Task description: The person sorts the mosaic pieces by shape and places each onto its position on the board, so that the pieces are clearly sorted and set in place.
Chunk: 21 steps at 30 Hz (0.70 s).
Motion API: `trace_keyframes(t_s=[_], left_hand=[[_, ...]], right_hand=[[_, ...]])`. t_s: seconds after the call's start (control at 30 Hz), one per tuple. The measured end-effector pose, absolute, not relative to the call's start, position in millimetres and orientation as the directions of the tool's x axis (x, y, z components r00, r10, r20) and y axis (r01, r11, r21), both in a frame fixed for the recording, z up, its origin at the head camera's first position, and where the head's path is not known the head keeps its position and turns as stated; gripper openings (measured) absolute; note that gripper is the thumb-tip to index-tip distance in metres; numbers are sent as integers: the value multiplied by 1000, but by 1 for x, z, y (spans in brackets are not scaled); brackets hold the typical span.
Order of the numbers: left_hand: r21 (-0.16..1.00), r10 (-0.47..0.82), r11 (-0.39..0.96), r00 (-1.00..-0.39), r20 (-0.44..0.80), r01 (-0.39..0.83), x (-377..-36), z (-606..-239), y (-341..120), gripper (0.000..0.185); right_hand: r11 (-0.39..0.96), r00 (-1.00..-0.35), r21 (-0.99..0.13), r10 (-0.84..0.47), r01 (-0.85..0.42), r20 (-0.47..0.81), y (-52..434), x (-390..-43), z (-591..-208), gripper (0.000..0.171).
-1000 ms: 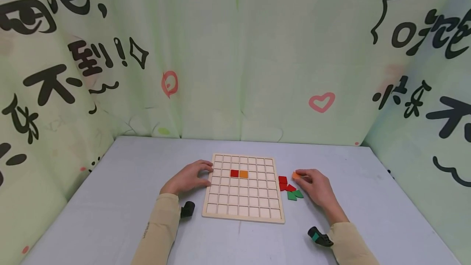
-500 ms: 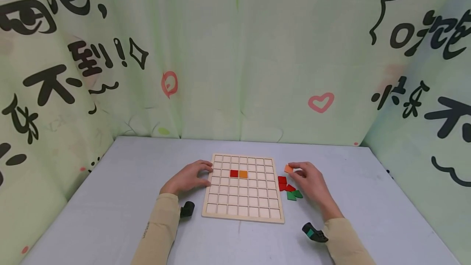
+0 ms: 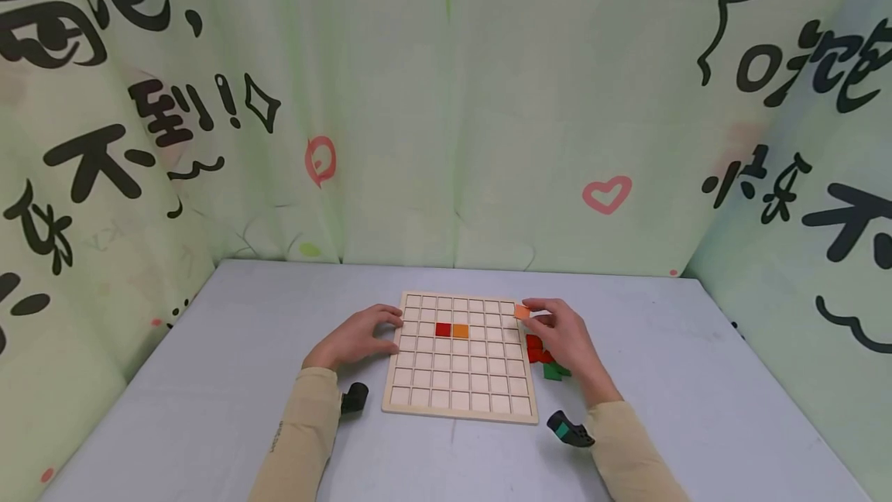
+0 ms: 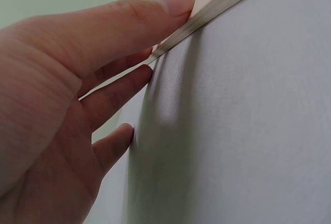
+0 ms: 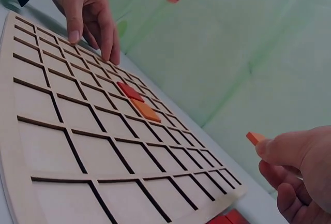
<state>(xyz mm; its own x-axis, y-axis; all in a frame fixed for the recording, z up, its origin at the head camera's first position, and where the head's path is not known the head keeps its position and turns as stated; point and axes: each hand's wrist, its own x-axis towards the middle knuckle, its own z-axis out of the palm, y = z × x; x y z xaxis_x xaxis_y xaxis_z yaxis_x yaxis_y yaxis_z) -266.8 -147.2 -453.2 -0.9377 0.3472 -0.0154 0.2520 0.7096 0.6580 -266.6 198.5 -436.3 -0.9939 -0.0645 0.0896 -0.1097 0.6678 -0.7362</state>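
Head view, right hand (image 3: 563,337) pinching orange tile (image 3: 522,312)

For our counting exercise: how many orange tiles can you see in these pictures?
2. One orange tile sits in the board, beside the red tile; the other orange tile is pinched in the right hand.

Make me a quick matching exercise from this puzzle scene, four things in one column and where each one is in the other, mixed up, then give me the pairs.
Things
1. orange tile
2. red tile
3. green tiles
4. left hand

Places
A. on the table, right of the board
B. resting on the board's left edge
C. pinched in the right hand's fingertips
D. set in a board cell

Pairs: 1-C, 2-D, 3-A, 4-B
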Motion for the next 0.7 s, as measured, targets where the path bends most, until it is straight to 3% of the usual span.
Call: trace_keyframes(t_s=[0.7], left_hand=[[655, 331, 719, -943, -29, 233, -267, -453, -146, 40]], right_hand=[[617, -995, -783, -94, -75, 21, 171, -275, -441, 35]])
